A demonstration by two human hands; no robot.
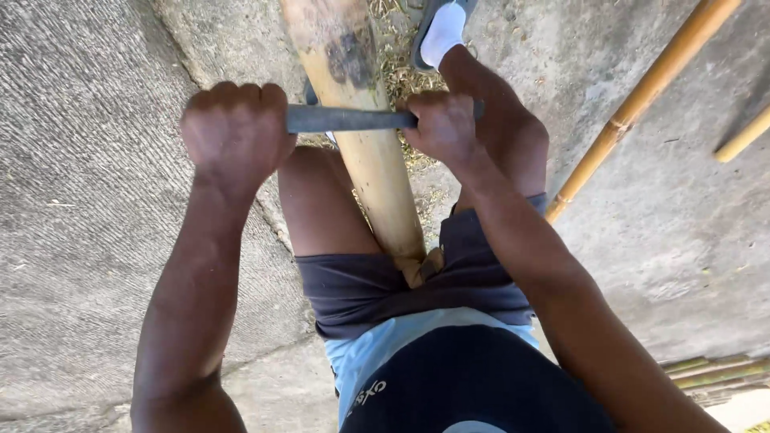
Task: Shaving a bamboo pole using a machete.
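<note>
Both hands are closed in fists on one dark metal blade (349,119): the left hand (235,132) clamps its left end, the right hand (443,126) its right end, knuckles up. The blade lies crosswise on a thick bamboo pole (377,160), touching its pale, scraped upper surface; a dark patch marks the pole farther up. The pole runs between the person's bare thighs down to the dark shorts (385,285). Dry shavings (401,68) litter the concrete floor (88,200) beside the pole, near a foot in a white sock (443,32). To the right, well apart, a thin yellow bamboo cane (642,96) lies slanted, with another cane's end (742,138) beyond it.
</note>
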